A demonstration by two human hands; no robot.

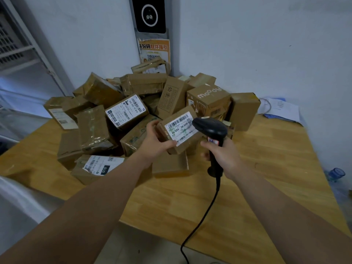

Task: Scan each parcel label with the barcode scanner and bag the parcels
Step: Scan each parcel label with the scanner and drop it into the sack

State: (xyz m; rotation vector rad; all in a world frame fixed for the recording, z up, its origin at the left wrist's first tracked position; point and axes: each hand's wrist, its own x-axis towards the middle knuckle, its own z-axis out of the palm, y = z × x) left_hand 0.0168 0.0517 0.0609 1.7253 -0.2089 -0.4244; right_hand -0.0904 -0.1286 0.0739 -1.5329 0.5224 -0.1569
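Parcel (181,129) in left grip (155,143), scanner (211,128) alongside

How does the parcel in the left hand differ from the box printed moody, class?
The held parcel is gripped by the left hand; the moody box rests in the pile. The held parcel shows a white label; the moody box shows printed lettering. Both are brown cardboard.

Boxes (144,84) heap across the table (266,168) from nine to one o'clock, packed tight against the wall (266,44). Bare wood lies open from three to six o'clock, right to the edge. Papers (282,109) sit at two o'clock; a black cord (205,212) trails over the edge at six o'clock.
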